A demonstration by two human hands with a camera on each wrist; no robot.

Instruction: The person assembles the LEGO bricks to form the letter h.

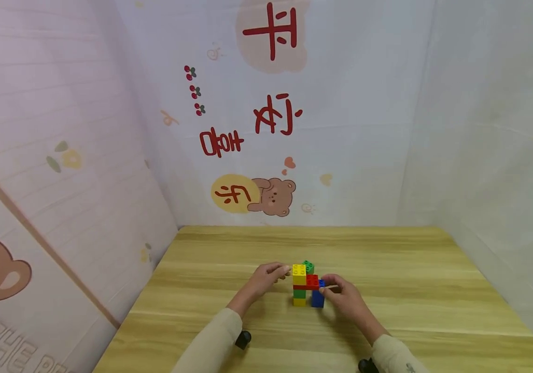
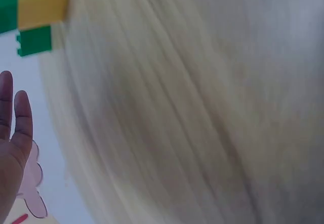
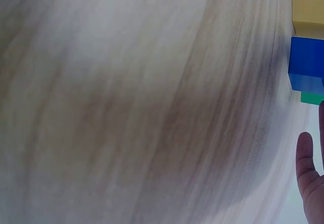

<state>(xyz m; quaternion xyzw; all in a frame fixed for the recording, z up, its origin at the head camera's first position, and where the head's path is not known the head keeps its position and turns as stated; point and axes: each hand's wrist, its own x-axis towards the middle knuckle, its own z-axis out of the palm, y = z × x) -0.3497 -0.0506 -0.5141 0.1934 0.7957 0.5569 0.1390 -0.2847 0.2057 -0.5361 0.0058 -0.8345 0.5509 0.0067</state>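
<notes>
A small structure of toy building bricks stands on the table. Its left column runs from a yellow brick (image 1: 299,302) up through a green brick (image 1: 299,293) to a red brick (image 1: 312,281), with another yellow brick (image 1: 299,271) on top. The red brick reaches across to a blue column (image 1: 318,299) at the right. My right hand (image 1: 348,300) has thumb and forefinger at the upper end of the blue column, pinching it. Beside the top yellow brick, my left hand (image 1: 264,280) holds nothing, its fingers loosely extended.
Behind the structure is another green brick (image 1: 309,266). The wooden table (image 1: 388,259) meets a white patterned cloth backdrop (image 1: 360,129) at its far edge. Dark wrist-camera parts (image 1: 243,340) show below the left sleeve (image 1: 215,339).
</notes>
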